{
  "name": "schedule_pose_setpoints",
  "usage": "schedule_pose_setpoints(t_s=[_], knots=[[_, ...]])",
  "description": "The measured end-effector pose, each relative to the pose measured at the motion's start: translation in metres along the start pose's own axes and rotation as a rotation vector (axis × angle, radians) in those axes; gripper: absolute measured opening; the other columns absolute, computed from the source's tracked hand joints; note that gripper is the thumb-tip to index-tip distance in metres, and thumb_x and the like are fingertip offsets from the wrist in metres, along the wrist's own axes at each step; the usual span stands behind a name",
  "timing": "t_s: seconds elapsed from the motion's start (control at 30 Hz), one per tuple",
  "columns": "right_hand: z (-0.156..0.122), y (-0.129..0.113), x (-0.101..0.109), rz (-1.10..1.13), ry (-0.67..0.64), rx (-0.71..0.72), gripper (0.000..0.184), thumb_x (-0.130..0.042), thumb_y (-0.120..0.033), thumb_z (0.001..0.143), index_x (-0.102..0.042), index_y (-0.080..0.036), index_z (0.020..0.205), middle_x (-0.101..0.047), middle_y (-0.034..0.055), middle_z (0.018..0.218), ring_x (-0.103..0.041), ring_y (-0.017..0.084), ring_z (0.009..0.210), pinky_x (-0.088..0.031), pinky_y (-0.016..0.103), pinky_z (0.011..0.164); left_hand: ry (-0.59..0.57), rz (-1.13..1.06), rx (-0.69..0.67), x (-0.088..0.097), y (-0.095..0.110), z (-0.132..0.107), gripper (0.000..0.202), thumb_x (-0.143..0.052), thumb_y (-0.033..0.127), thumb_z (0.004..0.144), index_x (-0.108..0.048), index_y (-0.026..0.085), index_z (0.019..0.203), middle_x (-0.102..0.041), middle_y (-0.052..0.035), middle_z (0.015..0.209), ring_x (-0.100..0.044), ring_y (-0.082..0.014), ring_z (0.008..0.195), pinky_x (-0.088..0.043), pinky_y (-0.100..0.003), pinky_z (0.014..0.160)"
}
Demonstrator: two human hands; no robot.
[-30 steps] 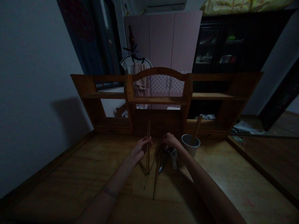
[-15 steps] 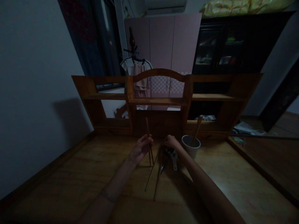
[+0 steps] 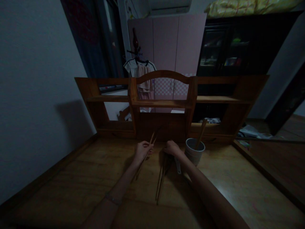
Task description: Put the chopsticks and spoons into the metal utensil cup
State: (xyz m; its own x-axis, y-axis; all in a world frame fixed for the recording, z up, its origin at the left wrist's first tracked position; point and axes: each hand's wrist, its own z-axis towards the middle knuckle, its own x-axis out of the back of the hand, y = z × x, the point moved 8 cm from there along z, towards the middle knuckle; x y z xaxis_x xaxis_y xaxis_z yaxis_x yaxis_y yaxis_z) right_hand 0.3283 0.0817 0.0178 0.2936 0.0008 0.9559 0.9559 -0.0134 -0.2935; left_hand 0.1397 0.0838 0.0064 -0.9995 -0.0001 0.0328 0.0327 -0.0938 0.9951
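Note:
My left hand (image 3: pixel 142 149) is closed round a pair of wooden chopsticks (image 3: pixel 151 138), held tilted with their tips pointing up and to the right. My right hand (image 3: pixel 172 148) rests with curled fingers on the top ends of another pair of chopsticks (image 3: pixel 160 181) that lie on the wooden desk (image 3: pixel 78 178). Under the right hand lie metal utensils (image 3: pixel 178 166), one with a pale handle. A grey cup (image 3: pixel 194 151) with a wooden stick standing in it is just right of that hand.
A wooden hutch with shelves (image 3: pixel 164 103) stands along the back of the desk. A white wall (image 3: pixel 35 95) runs along the left. Behind are a pink wardrobe (image 3: pixel 166 47), hanging clothes (image 3: pixel 141 78) and a dark cabinet (image 3: pixel 228 44). Papers (image 3: pixel 252 131) lie far right.
My left hand has lifted its chopsticks from upright on the desk and tilted them to the right. My right hand has drawn the loose chopsticks on the desk together.

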Motion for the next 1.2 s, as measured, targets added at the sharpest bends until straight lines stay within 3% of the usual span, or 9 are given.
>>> schedule_pose_setpoints(t_s=[0.17,0.37,0.47,0.67,0.77,0.87,0.93,1.1,1.2], knots=[[-0.001,-0.002,0.018,0.082,0.099,-0.018,0.035,-0.057,-0.039,0.083,-0.071,-0.007,0.086,-0.069,0.0172,0.09,-0.065,0.023,0.087,-0.045,0.024,0.067,0.038,0.147,-0.051,0.004,-0.004,-0.004,0.02,-0.077,0.03,0.065,-0.064,0.016,0.062,-0.062,-0.0021,0.052,-0.057,-0.0137,0.046,-0.036,-0.02,0.048],[-0.012,-0.02,0.072,0.248,0.264,0.099,0.03,-0.049,-0.03,0.088,-0.067,-0.011,0.072,-0.068,0.0109,0.08,-0.062,0.018,0.079,-0.04,0.021,0.065,0.084,0.292,-0.311,0.003,0.046,-0.015,0.024,-0.066,0.042,0.078,-0.072,0.02,0.072,-0.069,-0.0053,0.069,-0.062,-0.0193,0.067,-0.039,-0.024,0.064],[-0.024,-0.035,0.099,0.355,0.301,0.212,0.024,-0.047,-0.028,0.089,-0.064,-0.013,0.08,-0.069,0.0063,0.079,-0.062,0.014,0.073,-0.039,0.019,0.061,0.033,0.125,-0.324,-0.002,0.061,-0.02,0.034,-0.057,0.048,0.083,-0.073,0.019,0.076,-0.068,-0.0038,0.068,-0.061,-0.019,0.071,-0.042,-0.024,0.066],[-0.047,-0.055,0.134,0.628,0.258,0.421,0.023,-0.037,-0.031,0.094,-0.055,-0.017,0.091,-0.061,-0.0024,0.058,-0.059,0.011,0.047,-0.04,0.017,0.045,-0.227,-0.168,-0.083,-0.025,0.055,-0.028,0.049,-0.058,0.058,0.08,-0.07,0.016,0.101,-0.056,0.0014,0.059,-0.043,-0.0079,0.042,-0.028,-0.018,0.038],[-0.057,-0.058,0.152,0.849,0.225,0.538,0.017,-0.042,-0.033,0.091,-0.051,-0.018,0.092,-0.059,-0.0041,0.057,-0.059,0.011,0.045,-0.042,0.018,0.042,-0.34,-0.268,-0.11,-0.037,0.066,-0.041,0.048,-0.062,0.054,0.079,-0.068,0.016,0.107,-0.056,0.0011,0.063,-0.045,-0.0079,0.044,-0.03,-0.018,0.037],[-0.067,-0.057,0.167,0.901,0.207,0.594,0.014,-0.049,-0.031,0.088,-0.05,-0.018,0.092,-0.06,-0.004,0.061,-0.06,0.011,0.049,-0.047,0.019,0.046,-0.394,-0.287,-0.174,-0.045,0.08,-0.054,0.045,-0.066,0.048,0.078,-0.067,0.015,0.109,-0.06,-0.0014,0.07,-0.052,-0.0107,0.053,-0.04,-0.02,0.043],[-0.074,-0.055,0.175,0.897,0.206,0.611,0.014,-0.053,-0.03,0.086,-0.052,-0.017,0.092,-0.061,-0.0028,0.066,-0.061,0.011,0.054,-0.05,0.02,0.05,-0.371,-0.237,-0.227,-0.045,0.086,-0.06,0.042,-0.065,0.046,0.079,-0.067,0.015,0.109,-0.061,-0.0019,0.07,-0.053,-0.0111,0.053,-0.041,-0.02,0.044],[-0.088,-0.057,0.187,0.876,0.185,0.668,0.02,-0.061,-0.033,0.084,-0.056,-0.017,0.093,-0.064,0.001,0.082,-0.064,0.012,0.067,-0.053,0.023,0.061,-0.15,-0.08,-0.336,-0.034,0.086,-0.062,0.031,-0.067,0.042,0.078,-0.071,0.019,0.098,-0.066,-0.0036,0.08,-0.055,-0.0113,0.056,-0.041,-0.02,0.047],[-0.093,-0.06,0.186,0.868,0.144,0.684,0.023,-0.066,-0.035,0.082,-0.057,-0.017,0.091,-0.064,0.0014,0.083,-0.066,0.013,0.071,-0.054,0.025,0.065,-0.119,-0.07,-0.374,-0.034,0.084,-0.063,0.025,-0.068,0.04,0.078,-0.073,0.019,0.09,-0.068,-0.0054,0.089,-0.058,-0.0129,0.063,-0.043,-0.019,0.051]])
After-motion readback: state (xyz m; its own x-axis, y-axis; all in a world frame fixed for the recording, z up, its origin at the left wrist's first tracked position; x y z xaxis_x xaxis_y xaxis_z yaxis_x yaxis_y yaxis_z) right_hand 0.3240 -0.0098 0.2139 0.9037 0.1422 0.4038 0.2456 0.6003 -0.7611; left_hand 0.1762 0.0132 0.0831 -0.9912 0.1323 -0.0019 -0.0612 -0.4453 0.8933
